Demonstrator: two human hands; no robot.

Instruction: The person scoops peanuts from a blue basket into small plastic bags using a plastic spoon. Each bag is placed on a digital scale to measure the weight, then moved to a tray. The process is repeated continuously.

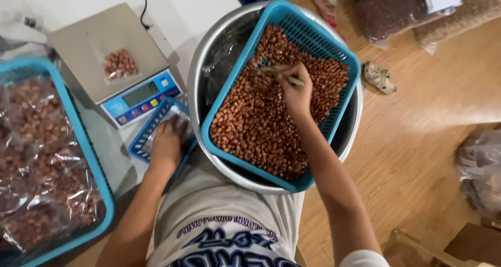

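Over steel basin, our right hand pinches small scoop above peanuts in blue basket. Left hand lies flat, fingers together, in small tray. Risk we see: basket perched tilted, hard dig may tip it, spill nuts.

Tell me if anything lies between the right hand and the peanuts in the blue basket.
Nothing visible does. The right hand is already down on the peanuts in the basket, holding a thin scoop-like tool.
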